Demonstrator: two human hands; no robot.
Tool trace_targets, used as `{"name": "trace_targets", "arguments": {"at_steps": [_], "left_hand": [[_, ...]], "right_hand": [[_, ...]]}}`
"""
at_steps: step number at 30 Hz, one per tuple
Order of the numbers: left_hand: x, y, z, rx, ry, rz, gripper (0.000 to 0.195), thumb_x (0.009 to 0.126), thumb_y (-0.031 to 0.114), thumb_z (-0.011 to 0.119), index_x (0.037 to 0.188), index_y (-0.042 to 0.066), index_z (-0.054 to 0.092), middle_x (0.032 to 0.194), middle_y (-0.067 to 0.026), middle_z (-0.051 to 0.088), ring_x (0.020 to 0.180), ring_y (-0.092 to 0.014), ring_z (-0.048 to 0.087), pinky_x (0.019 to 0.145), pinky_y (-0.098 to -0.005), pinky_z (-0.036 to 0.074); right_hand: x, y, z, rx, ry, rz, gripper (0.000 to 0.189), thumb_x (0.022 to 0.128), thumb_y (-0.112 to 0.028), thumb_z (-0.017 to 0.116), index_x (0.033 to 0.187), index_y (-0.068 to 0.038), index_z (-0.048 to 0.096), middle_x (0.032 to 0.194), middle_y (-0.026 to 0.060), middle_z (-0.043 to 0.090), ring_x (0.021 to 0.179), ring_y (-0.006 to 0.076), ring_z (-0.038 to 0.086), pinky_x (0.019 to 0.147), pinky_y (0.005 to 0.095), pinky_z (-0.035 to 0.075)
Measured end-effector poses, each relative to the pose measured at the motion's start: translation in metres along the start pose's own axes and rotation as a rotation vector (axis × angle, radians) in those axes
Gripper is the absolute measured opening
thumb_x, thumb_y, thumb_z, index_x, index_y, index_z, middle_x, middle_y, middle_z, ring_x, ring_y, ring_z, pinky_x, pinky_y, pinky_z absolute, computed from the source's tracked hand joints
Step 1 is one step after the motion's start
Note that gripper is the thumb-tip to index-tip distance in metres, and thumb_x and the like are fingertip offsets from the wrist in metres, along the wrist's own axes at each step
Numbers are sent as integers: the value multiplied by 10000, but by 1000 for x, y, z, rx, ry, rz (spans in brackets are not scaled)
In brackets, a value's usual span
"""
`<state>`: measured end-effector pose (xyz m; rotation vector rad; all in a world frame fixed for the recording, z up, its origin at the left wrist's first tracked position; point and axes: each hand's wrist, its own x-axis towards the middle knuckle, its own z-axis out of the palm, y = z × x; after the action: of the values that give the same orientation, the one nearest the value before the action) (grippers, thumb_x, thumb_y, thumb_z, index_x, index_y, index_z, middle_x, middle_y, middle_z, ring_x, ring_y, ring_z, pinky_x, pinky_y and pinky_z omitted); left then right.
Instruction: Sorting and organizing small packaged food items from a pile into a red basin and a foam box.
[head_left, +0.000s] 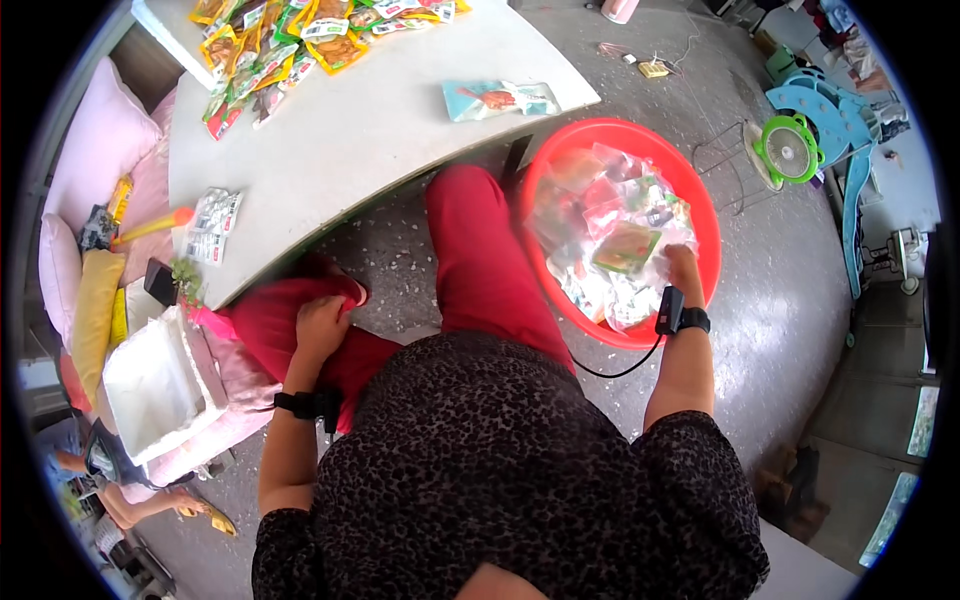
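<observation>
My right hand (681, 264) reaches into a large red plastic basin (711, 225) at the right, its fingers among clear and printed plastic food packets (626, 247). Whether it grips one cannot be made out. My left hand (322, 324) rests on my left thigh in red trousers, its fingers curled; whether it pinches the cloth is unclear. In front, a pale table (360, 142) bears a pile of yellow and green snack packets (330, 37). A single light blue packet (499, 100) lies near the table's right corner. Silvery packets (214, 225) lie at its left end.
Left of me, a white foam box (161, 390) stands on a pink-covered seat with pillows (97, 142). A dark phone (160, 282) lies near it. A green fan (789, 150) and a wire rack stand beyond the basin. Another person's legs (131, 506) show at lower left.
</observation>
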<state>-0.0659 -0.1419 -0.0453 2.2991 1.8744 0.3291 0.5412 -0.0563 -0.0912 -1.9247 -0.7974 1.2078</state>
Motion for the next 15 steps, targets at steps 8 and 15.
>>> {"name": "trace_targets", "arguments": {"at_steps": [8,15], "left_hand": [[3,-2,-5,-36,61,-7,157,612,144,512,756,79,514,701,-81,530,662,-251,508,592,-358,391],[-2,-8,2,-251,123,-104,150,681,160,458,783,57,497,745,-137,514,710,-294,489,601,-378,390]], "right_hand": [[33,21,8,247,312,41,100,644,-170,486,629,-84,535,548,65,494,466,199,503,392,304,382],[-11,-84,88,123,28,-234,136,704,-143,434,783,-43,483,671,20,497,629,120,479,523,246,379]]}}
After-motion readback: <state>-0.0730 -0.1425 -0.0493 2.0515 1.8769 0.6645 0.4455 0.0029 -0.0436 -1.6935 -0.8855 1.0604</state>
